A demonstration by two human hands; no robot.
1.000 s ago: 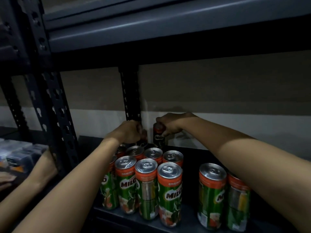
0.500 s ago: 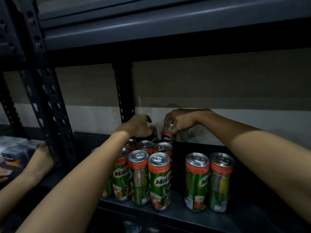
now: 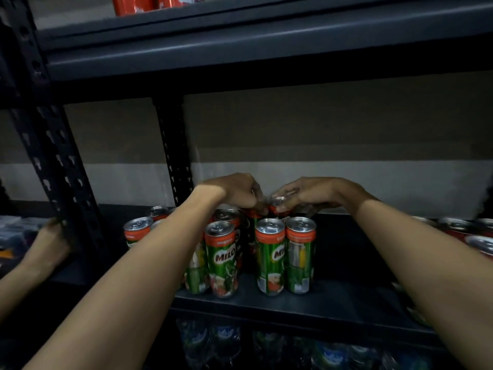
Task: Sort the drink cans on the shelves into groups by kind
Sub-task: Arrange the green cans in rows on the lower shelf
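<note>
Sorting was judged partly done: tall green-and-red aluminium drink cans (image 3: 223, 259) were gathered upright in a close cluster on the dark metal shelf (image 3: 306, 303), front ones lettered "MILO", with "ORIGINAL" apparently on the red band. At the cluster's back, the right hand (image 3: 312, 194) was closed round the top of a darker red-topped can (image 3: 277, 206); its label was too dim to read. The left hand (image 3: 234, 192) was clenched beside it, on what could not be told. Red-rimmed cans (image 3: 477, 243) at the far right were left ungrouped.
</note>
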